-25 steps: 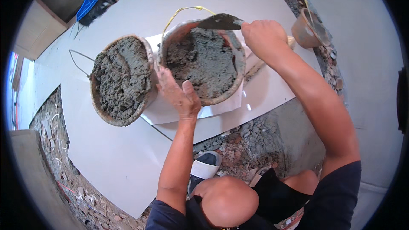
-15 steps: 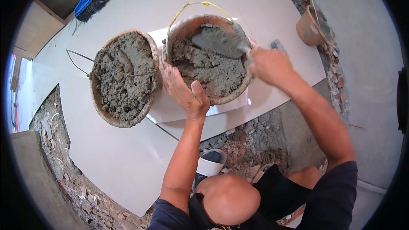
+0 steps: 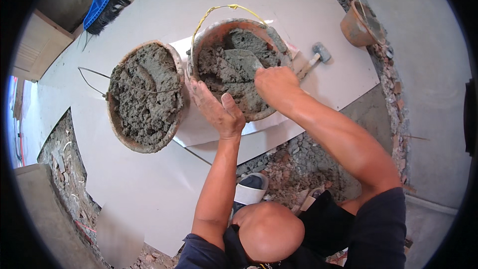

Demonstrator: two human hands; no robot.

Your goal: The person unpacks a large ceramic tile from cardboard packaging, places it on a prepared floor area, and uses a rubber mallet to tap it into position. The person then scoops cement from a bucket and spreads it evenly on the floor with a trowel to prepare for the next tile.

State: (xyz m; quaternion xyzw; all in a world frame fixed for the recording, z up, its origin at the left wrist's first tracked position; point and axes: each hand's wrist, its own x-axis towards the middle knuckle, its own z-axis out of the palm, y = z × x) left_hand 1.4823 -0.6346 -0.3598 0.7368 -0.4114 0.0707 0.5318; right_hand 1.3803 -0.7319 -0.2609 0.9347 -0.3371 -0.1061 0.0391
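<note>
My right hand (image 3: 277, 87) is closed round the handle of a trowel, whose mortar-coated blade (image 3: 241, 65) lies in the grey mortar (image 3: 251, 92) of the right bucket. That orange-brown bucket (image 3: 284, 60) has a yellow-wrapped wire handle (image 3: 215, 8) standing up on its far side. My left hand (image 3: 217, 109) rests against the near left of its rim, palm toward the wall, fingers stretched and thumb apart. Close by on the left stands a second bucket (image 3: 119, 137), heaped with mortar (image 3: 144, 94), its thin wire handle lying across the top.
Large pale tiles (image 3: 144, 189) lie under the buckets. A mallet (image 3: 312, 63) rests right of the trowel bucket. At the far right a smaller bucket (image 3: 356, 25) leans by rubble. A blue broom (image 3: 102, 12) stands far left. Broken rubble (image 3: 298, 159) lies before my feet.
My right hand has moved left and inward over the bucket, carrying the trowel from the right rim into the middle of the mortar. My left hand stays at the rim.
</note>
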